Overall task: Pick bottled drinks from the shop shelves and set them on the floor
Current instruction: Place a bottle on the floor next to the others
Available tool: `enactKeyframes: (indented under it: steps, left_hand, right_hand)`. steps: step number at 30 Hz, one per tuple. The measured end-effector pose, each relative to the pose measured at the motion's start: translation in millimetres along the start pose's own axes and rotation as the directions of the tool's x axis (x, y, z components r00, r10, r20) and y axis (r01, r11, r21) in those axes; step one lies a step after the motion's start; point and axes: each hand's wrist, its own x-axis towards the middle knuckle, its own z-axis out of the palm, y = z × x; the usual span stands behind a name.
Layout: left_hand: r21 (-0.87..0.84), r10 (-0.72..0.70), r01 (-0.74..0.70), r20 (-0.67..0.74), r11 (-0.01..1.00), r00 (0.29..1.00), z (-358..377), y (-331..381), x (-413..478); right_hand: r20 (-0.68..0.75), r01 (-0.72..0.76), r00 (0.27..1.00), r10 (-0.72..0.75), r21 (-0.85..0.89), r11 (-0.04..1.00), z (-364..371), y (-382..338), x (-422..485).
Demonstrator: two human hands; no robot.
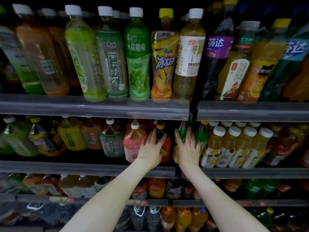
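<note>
Dark btl [160, 132] part-hidden behind left hand [151, 148].

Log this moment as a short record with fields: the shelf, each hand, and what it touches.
setting: shop shelves stocked with bottled drinks
shelf reached: second tier from the top in view
left hand: fingers fairly straight and spread, laid on a dark bottle with orange cap
right hand: fingers fairly straight, laid on a green bottle
grip: neither bottle gripped yet; both stand on the shelf
</note>
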Motion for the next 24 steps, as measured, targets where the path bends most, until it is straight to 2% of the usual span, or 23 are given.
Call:
enactKeyframes:
  steps: [6, 9, 11, 13, 15, 18, 21, 24]
  left_hand:
    - [-0.031, 0.019, -0.019, -0.027, 0.999, 0.999, -9.1, -2.0, -5.6]
    - [-0.044, 0.086, -0.094, -0.169, 0.995, 0.982, -30.4, 7.1, -15.5]
    - [-0.065, 0.221, -0.264, -0.377, 0.962, 0.9, -57.3, 9.1, -24.8]
    - [-0.02, 0.303, -0.397, -0.612, 0.918, 0.73, -87.6, 6.4, -30.8]
    - [0.011, 0.29, -0.434, -0.758, 0.901, 0.584, -119.4, 5.1, -31.7]
    - [0.057, 0.25, -0.414, -0.868, 0.909, 0.429, -162.3, 10.4, -19.3]
    - [0.104, 0.229, -0.315, -0.892, 0.943, 0.391, -194.5, 20.6, 2.1]
    - [0.116, 0.183, -0.171, -0.871, 0.978, 0.456, -208.6, 27.2, 20.1]
  right_hand:
    - [0.003, 0.02, 1.0, -0.02, 0.068, 0.997, -5.9, 5.1, -0.5]
    - [-0.044, 0.087, 0.996, -0.081, 0.152, 0.985, -23.1, 2.2, -6.6]
    - [-0.142, 0.195, 0.976, -0.168, 0.211, 0.958, -39.2, 1.2, -15.0]
    - [-0.287, 0.3, 0.934, -0.214, 0.301, 0.905, -60.7, -0.2, -19.1]
    - [-0.432, 0.393, 0.876, -0.215, 0.381, 0.837, -89.6, 0.0, -11.8]
    - [-0.635, 0.463, 0.764, -0.11, 0.423, 0.779, -144.4, -0.1, 22.9]
    - [-0.709, 0.431, 0.705, -0.002, 0.426, 0.795, -199.1, 0.6, 72.1]
    - [-0.695, 0.352, 0.719, 0.014, 0.381, 0.855, -233.7, 4.1, 114.2]
